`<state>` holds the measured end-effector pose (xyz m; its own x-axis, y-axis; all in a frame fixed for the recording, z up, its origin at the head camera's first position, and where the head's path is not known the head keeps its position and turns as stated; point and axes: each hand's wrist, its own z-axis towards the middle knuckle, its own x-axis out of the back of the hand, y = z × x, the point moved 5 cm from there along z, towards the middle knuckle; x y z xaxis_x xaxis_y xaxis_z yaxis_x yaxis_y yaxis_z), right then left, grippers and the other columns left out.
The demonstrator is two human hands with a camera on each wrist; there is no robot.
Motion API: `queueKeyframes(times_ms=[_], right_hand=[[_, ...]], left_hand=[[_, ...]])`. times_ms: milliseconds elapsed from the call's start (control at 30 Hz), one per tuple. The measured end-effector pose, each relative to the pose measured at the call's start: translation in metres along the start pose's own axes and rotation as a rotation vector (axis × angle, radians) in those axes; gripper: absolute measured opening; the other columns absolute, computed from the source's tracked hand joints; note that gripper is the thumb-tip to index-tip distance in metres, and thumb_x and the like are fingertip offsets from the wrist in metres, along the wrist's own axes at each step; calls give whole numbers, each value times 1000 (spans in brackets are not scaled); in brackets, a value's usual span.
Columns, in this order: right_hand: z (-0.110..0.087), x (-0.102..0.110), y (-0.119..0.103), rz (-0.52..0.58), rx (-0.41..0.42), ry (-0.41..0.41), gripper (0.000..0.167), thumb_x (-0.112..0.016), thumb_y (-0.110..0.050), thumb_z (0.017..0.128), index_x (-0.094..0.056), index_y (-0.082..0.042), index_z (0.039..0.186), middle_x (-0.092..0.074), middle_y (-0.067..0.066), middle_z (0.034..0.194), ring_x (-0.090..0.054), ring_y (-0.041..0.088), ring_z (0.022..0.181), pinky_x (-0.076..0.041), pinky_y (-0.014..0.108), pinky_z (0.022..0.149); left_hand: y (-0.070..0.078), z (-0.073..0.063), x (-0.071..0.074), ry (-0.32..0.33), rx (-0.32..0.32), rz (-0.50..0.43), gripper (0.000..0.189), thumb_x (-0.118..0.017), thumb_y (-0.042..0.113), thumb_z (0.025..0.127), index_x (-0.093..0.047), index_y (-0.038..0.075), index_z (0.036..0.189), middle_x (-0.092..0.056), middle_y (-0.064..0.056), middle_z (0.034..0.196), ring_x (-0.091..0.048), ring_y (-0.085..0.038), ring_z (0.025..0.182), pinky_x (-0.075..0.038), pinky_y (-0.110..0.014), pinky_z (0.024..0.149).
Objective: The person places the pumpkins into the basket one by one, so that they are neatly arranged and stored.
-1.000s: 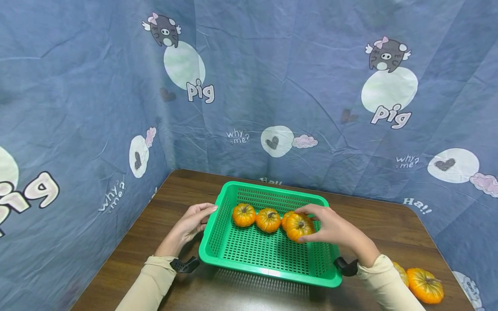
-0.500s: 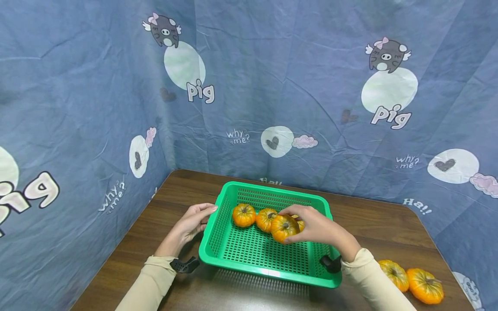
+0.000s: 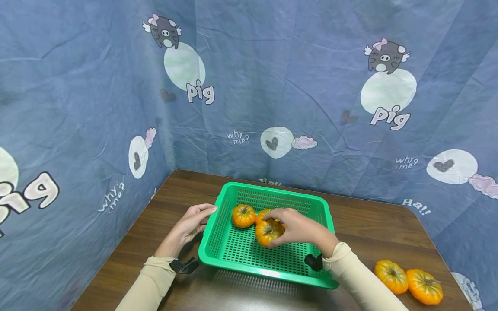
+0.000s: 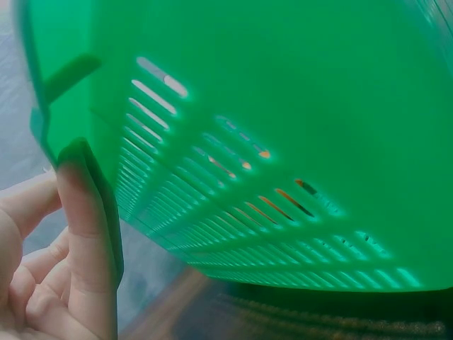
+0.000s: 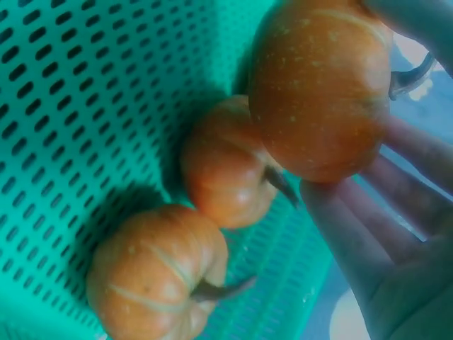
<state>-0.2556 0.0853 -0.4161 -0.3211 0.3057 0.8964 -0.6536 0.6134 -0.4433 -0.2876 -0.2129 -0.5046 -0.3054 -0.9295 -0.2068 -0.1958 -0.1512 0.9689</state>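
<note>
My right hand (image 3: 299, 229) holds a small orange pumpkin (image 3: 268, 233) inside the green plastic basket (image 3: 268, 277), thumb at the near side and fingers across the top. The right wrist view shows this held pumpkin (image 5: 322, 92) raised beside two others with brown stems, a middle one (image 5: 230, 166) and a lower one (image 5: 159, 276). In the head view, one pumpkin (image 3: 244, 216) sits at the basket's left, and another (image 3: 263, 214) is partly covered by the held one. A third behind my hand is mostly hidden. My left hand (image 3: 193, 221) grips the basket's left rim; its fingers (image 4: 85, 241) show against the green wall.
Two more pumpkins, one (image 3: 391, 277) beside the other (image 3: 424, 287), lie on the brown wooden table (image 3: 373, 224) right of the basket. A blue printed cloth (image 3: 249, 86) hangs behind and left of the table.
My right hand has carried its pumpkin leftward across the basket, from the right-hand pumpkin to in front of the middle one. My left hand and the basket stay in place.
</note>
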Motion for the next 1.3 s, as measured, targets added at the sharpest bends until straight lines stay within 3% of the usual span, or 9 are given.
queueKeyframes(times_ms=[333,800,1300], right_hand=[[21,-17,-12,-40,14,-75,63,-90,-37,80,-66,-17,135,-67,-1,135,-63,17,116,-58,30,93],[45,-33,-29,-150,69,-129,65,-90,-37,80,-66,-16,136,-67,-1,137,-63,18,124,-54,35,107],[60,-51,-37,-223,59,-163,66,-91,-40,79,-65,-19,136,-63,0,136,-65,14,112,-58,26,94]], left_hand=[[1,-1,0,-12,-7,1,24,-57,22,108,-61,3,122,-78,2,93,-77,-8,80,-65,-24,70],[0,0,-1,0,-9,14,21,-58,22,108,-62,5,119,-77,3,92,-75,-7,80,-64,-24,70],[2,-1,-1,2,-4,10,22,-58,22,108,-62,4,120,-77,3,93,-77,-8,82,-65,-25,72]])
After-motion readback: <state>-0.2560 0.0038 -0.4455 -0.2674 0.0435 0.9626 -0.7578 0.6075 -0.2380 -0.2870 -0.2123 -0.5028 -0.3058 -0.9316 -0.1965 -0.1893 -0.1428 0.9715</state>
